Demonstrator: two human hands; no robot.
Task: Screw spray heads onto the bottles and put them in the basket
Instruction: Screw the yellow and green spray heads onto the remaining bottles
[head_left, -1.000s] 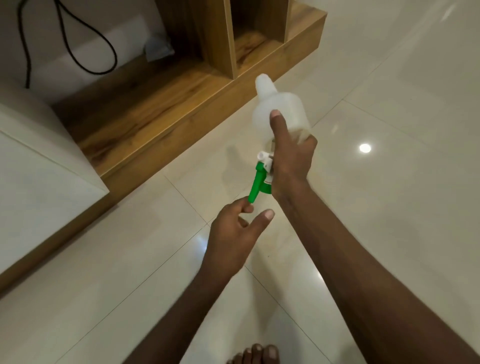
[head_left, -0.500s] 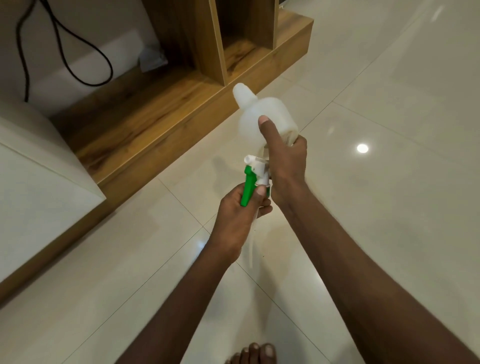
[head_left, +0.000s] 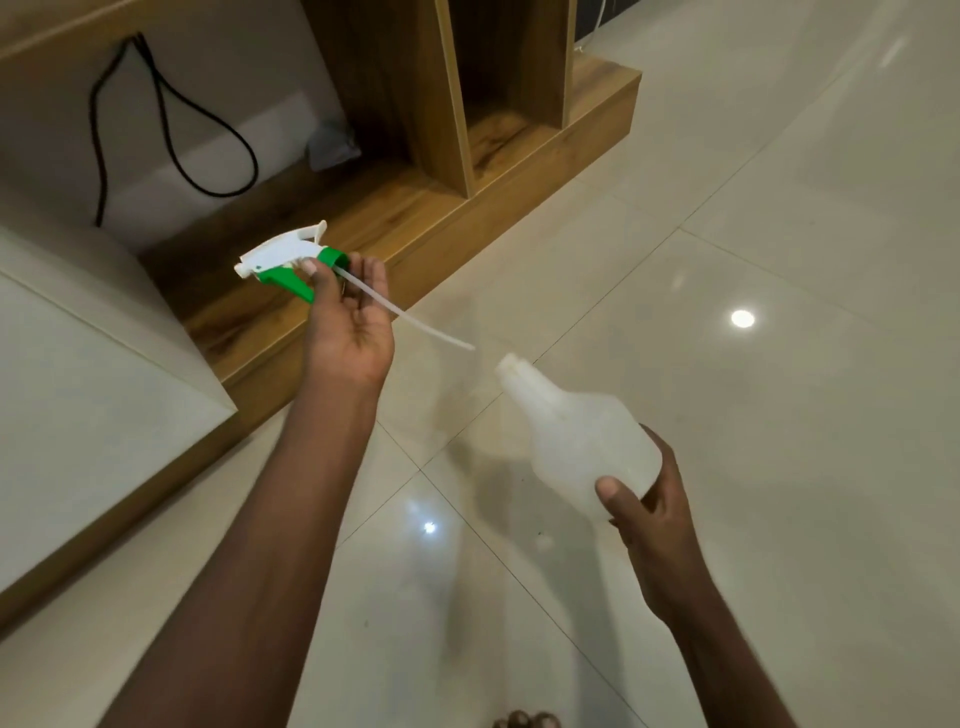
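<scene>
My left hand (head_left: 349, 317) grips a green and white spray head (head_left: 284, 258) by its collar, nozzle pointing left. Its thin clear tube (head_left: 410, 322) slants down to the right and ends just short of the bottle's mouth. My right hand (head_left: 649, 506) holds a translucent white bottle (head_left: 582, 434) by its base, tilted with the open neck pointing up and left toward the tube's tip. Head and bottle are apart. No basket is in view.
A wooden shelf unit (head_left: 467, 171) with upright dividers stands on a low wooden plinth at the back. A black cable (head_left: 208, 135) loops against the wall behind it. A white block (head_left: 78, 374) sits at the left. Glossy floor tiles (head_left: 779, 260) spread to the right.
Both items were in my right hand before. My left hand took the spray head and moved it up and left; my right hand lowered the bottle to the right and turned its neck toward the tube.
</scene>
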